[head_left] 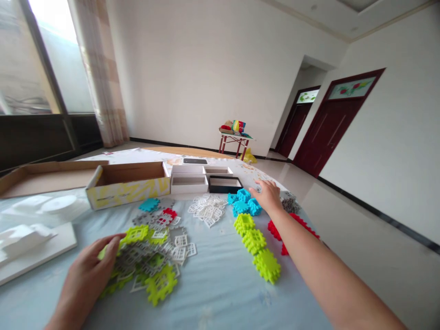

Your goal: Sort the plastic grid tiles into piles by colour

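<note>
My left hand (91,270) is at the left side of a mixed pile, its thumb and index finger closed on a lime-green interlocking building panel (135,234). Grey panels (135,256), more green ones and white window frames (180,253) overlap in that pile. My right hand (266,192) reaches over the far right of the table, fingers apart, beside stacks of blue panels (242,207). Lime-green stacks (256,243) form a row nearer to me. Red panels (302,224) and grey panels (290,205) are partly hidden by my right forearm.
White window frames (208,208) lie mid-table. Behind them stand small white boxes (189,183), a black-edged box (225,184) and a yellow-patterned carton (129,190). White trays (37,243) and a cardboard lid (51,176) are at left. A phone (195,161) lies farther back.
</note>
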Tool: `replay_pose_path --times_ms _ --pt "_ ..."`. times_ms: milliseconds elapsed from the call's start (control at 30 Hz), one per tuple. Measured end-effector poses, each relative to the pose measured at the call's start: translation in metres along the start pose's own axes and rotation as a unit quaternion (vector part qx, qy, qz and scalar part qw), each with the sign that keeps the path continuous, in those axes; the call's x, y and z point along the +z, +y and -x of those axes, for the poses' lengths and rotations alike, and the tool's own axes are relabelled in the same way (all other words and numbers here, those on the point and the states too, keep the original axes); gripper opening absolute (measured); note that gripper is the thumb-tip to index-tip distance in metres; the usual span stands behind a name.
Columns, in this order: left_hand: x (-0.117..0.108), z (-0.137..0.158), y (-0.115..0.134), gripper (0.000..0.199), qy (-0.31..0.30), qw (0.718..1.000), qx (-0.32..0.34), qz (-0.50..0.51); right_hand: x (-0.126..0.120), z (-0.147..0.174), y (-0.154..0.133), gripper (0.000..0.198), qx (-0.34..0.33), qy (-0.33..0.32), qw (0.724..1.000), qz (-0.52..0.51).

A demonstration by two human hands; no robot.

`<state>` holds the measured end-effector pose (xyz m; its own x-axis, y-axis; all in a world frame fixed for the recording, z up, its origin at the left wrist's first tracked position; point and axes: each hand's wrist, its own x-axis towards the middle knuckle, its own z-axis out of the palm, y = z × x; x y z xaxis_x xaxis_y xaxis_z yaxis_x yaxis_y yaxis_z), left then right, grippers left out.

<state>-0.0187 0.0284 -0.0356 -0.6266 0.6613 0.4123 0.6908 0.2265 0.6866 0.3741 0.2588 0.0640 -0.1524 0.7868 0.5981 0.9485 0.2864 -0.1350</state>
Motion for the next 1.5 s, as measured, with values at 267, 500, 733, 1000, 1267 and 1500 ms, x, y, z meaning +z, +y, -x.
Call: replay_pose_path --times_ms 267,500,733,1000,1267,1500 --pt "-0.012 0.007 0.026 0.04 -0.007 0.999 -0.036 0.021 -0.016 0.088 -0.123 0.018 -0.23 -0.098 0.92 -0.302" --pt "-0.017 0.006 0.027 0.039 0.01 0.998 -0.057 0.035 -0.021 0.148 -0.18 0.032 -0.288 -0.224 0.857 -0.363" --pt "-0.015 0.006 0.024 0.039 -0.001 0.997 -0.06 0.054 -0.003 0.16 -0.207 0.045 -0.241 -0.2 0.899 -0.306" --pt "-0.017 0.006 0.026 0.039 -0.003 0.997 -0.061 0.048 -0.011 0.141 -0.175 0.021 -0.131 -0.201 0.899 -0.367" --pt "-0.016 0.007 0.025 0.041 -0.013 0.997 -0.057 0.041 0.0 0.133 -0.127 0.032 -0.062 -0.222 0.925 -0.302" --pt "-0.02 0.007 0.027 0.041 -0.016 0.997 -0.065 0.025 0.004 0.134 -0.122 0.061 -0.101 -0.214 0.934 -0.268"
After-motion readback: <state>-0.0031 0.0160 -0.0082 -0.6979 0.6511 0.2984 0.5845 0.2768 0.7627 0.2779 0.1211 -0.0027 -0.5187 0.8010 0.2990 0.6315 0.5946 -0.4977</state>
